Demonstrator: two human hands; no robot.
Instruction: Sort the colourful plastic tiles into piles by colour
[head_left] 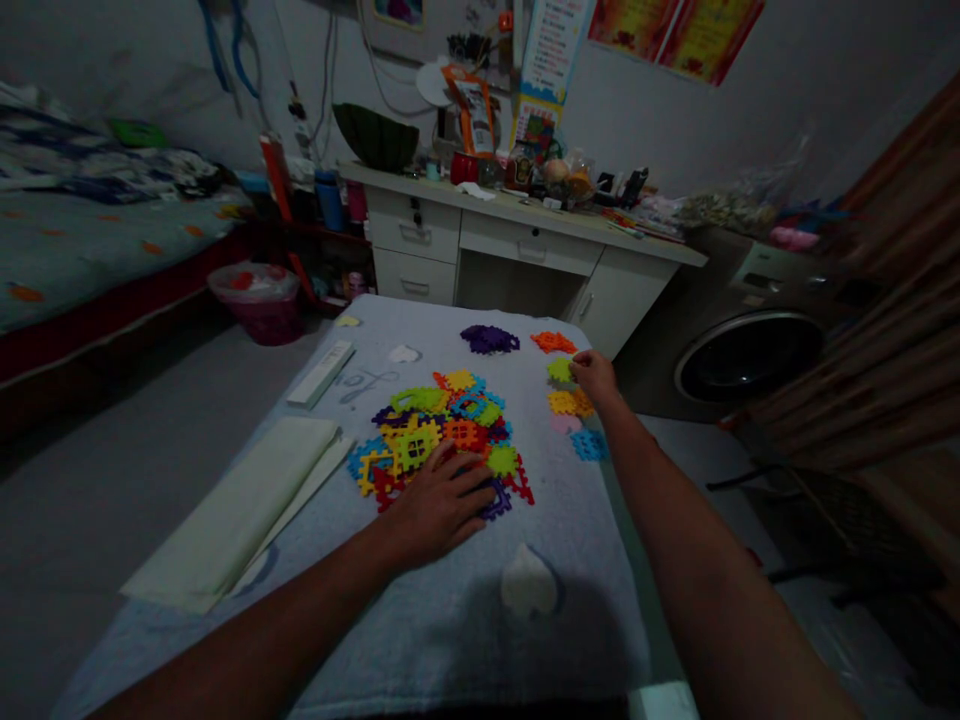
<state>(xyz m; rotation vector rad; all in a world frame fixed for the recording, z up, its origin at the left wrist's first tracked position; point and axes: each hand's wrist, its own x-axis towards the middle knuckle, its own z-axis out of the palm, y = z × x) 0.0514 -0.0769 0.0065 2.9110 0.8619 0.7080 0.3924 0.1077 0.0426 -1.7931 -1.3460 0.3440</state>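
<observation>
Heap of mixed-colour toothed pieces (463, 435), centre; left hand (439, 500) on near edge, fingers loosely spread, gripping nothing visible. Purple pile (490, 340), far. Green pieces (559, 371), far right; right hand (596, 378) at right edge, fingertips bunched, can't tell if grasping. Likely step: colour sorting; next calls for opening fingertips.

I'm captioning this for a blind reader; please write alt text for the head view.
A person's left hand rests on a mixed heap of colorful notched pieces on a cloth-covered table; the right hand is at green pieces within a line of separate color groups. A desk and washing machine stand behind.
</observation>
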